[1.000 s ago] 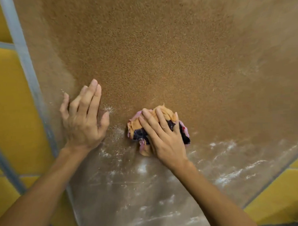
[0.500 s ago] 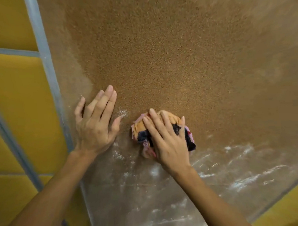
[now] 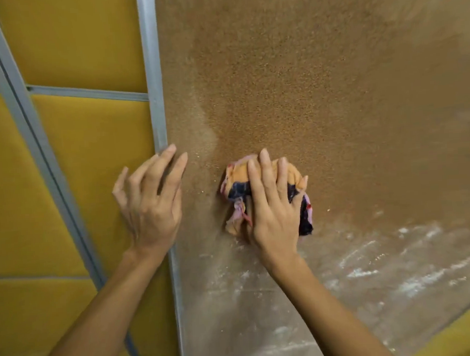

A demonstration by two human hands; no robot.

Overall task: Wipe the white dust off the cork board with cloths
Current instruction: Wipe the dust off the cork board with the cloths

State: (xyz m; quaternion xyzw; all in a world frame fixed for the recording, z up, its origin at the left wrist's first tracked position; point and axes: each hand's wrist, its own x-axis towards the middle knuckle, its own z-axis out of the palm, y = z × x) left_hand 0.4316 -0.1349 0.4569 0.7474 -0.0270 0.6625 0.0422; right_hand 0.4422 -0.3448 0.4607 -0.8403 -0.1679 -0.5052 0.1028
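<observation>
worn: left hand [image 3: 151, 208] is showing bare, its nails [image 3: 170, 148] plain | right hand [image 3: 273, 211] is showing bare likewise | forearms [image 3: 100, 318] behind both hands are running bare to the lower edge

Soft, even, warm light throws faint shadows; edges bow with wide-angle distortion and blur slightly.
</observation>
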